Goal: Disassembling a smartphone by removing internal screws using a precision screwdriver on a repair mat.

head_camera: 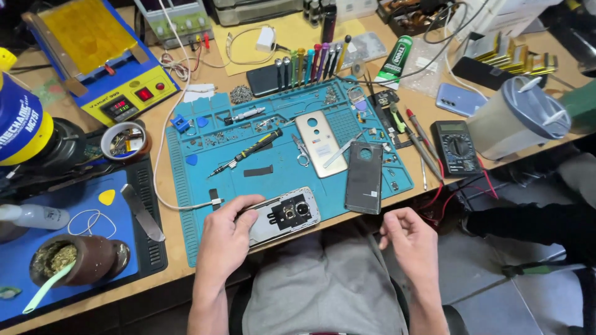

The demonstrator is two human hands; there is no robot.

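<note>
Opened phone (282, 217) gripped by left hand (225, 239); right hand (410, 243) loosely curled, empty.

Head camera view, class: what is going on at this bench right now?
A person sits at a workbench over a blue repair mat. The left hand grips an opened phone, back side up with its camera ring exposed, at the mat's near edge. The right hand hovers loosely curled and empty off the bench edge. A gold back cover, a dark back cover and a screwdriver lie on the mat.
</note>
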